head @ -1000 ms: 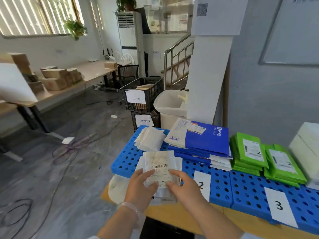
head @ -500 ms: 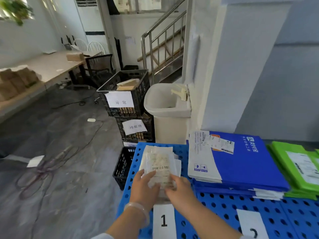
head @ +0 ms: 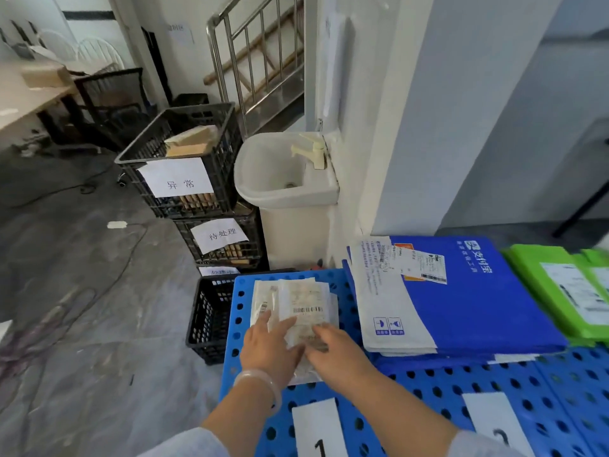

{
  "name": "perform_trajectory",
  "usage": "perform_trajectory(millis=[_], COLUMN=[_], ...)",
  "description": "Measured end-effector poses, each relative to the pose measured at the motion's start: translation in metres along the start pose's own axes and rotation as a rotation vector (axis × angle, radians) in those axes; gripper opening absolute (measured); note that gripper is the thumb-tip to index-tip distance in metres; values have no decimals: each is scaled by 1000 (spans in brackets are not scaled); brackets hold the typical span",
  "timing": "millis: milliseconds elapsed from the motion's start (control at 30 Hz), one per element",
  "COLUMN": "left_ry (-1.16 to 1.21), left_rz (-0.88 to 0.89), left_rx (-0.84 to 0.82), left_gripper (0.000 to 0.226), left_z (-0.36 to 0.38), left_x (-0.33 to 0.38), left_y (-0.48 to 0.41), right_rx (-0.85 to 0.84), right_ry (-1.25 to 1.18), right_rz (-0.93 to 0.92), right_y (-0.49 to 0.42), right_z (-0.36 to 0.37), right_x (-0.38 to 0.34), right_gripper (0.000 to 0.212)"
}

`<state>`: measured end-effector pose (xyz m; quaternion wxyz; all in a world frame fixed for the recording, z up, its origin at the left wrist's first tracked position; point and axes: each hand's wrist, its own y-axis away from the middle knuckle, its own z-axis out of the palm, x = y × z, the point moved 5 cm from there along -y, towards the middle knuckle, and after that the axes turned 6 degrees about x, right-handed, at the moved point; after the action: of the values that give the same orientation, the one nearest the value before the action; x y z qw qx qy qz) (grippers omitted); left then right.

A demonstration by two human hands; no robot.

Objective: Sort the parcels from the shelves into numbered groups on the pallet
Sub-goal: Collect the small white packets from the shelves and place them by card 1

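Blue pallet (head: 445, 387) ends just beside that black crate (head: 209, 319), and the parcel stack (head: 298, 300) behind label 1 (head: 318, 430) looks fanned and slippery, so a careless nudge might slide one off. Left hand (head: 268, 346) rests flat on top, grip apart; right hand (head: 341, 352), honestly can't tell.

Bright, even indoor light with soft shadows; wide-angle bending at the edges, slight motion blur throughout.

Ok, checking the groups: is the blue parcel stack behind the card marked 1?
No, the white parcels lie behind the number 1 card; the blue parcel stack lies further right.
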<state>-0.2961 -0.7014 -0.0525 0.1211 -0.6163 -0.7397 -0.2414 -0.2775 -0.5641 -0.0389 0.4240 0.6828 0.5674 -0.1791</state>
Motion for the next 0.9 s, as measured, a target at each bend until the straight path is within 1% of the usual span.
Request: perform_trajectory(millis=[100, 200, 267, 367, 433, 533, 667, 900], left_ry=[-61, -79, -93, -153, -208, -265, -311, -383], left_rz=[62, 169, 268, 426, 510, 639, 808, 1136], left_rx=[49, 75, 91, 99, 91, 78, 55, -18], left_gripper=[59, 62, 64, 67, 69, 71, 73, 76], left_z=[-8, -21, -29, -35, -34, -24, 7, 92], left_x=[6, 20, 36, 73, 101, 148, 217, 337], left_y=[1, 4, 11, 33, 53, 93, 165, 328], right_rx=[40, 101, 169, 302, 374, 431, 539, 694], right_ry=[45, 160, 268, 428, 510, 591, 669, 638], right_rz=[-57, -180, -256, -266, -233, -148, -36, 287], right_y=[9, 27, 45, 72, 91, 133, 212, 393], right_z=[-8, -29, -49, -85, -109, -142, -188, -256], right_x=[-9, -20, -22, -7, 12, 47, 100, 222], right_gripper=[61, 62, 67, 77, 83, 90, 94, 104])
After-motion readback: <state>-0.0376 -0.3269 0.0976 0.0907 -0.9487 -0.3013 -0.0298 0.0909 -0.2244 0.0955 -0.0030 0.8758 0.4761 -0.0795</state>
